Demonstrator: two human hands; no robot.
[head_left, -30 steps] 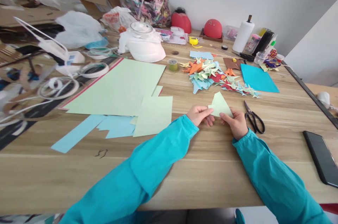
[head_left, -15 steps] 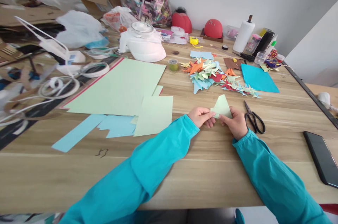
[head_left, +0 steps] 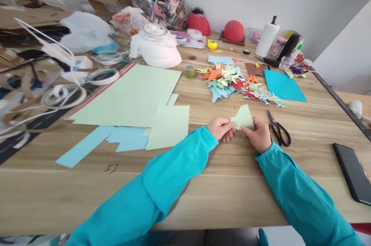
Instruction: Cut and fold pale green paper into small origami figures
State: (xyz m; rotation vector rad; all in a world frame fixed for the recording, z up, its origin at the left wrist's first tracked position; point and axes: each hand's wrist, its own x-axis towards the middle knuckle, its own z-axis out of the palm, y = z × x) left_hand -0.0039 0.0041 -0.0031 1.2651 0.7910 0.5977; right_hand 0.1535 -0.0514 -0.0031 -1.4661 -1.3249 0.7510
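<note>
A small folded pale green paper (head_left: 244, 117) stands as a pointed shape just above the wooden table (head_left: 220, 184). My left hand (head_left: 220, 127) pinches its left corner with the fingers closed. From the right, my right hand (head_left: 259, 134) grips its lower right edge, also closed. Both arms are in teal sleeves. Black scissors (head_left: 278, 130) lie just right of my right hand. A heap of folded paper cranes (head_left: 232, 82) in several colours lies behind the hands.
Large pale green sheets (head_left: 130, 97) and light blue offcuts (head_left: 95, 143) lie to the left. A teal sheet (head_left: 282, 85) sits at the right rear, a black phone (head_left: 352, 172) near the right edge. Tape rolls, bags, a white teapot (head_left: 156, 47) and a paper towel roll (head_left: 266, 39) crowd the back.
The green paper's visible point has become shorter and narrower as my fingers folded it. Both hands stayed in almost the same place.
</note>
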